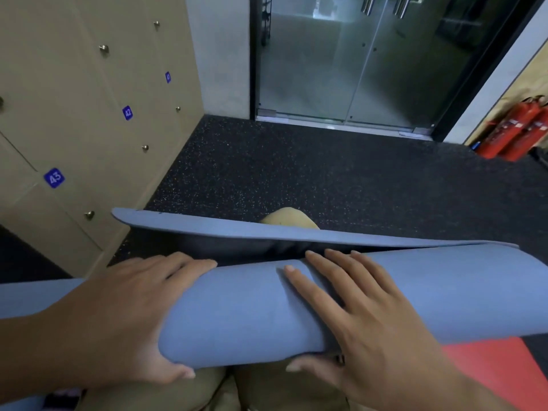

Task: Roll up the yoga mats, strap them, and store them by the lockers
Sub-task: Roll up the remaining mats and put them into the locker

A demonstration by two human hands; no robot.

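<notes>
A blue yoga mat (243,307) lies rolled into a thick tube across the lower middle of the head view. Its last flap (267,232) curls up loose beyond the roll, dark on the underside. My left hand (118,315) wraps the roll's left part, fingers over the top and thumb underneath. My right hand (364,315) presses flat on the roll to the right of centre, fingers spread toward the flap and thumb under the near side. A red mat (486,369) shows beneath the roll at lower right. No strap is visible.
Beige numbered lockers (74,129) line the left wall. Dark speckled floor (296,173) stretches ahead to glass doors (350,60). Red fire extinguishers (516,132) lean at the far right. My knees in tan trousers (267,390) are under the roll.
</notes>
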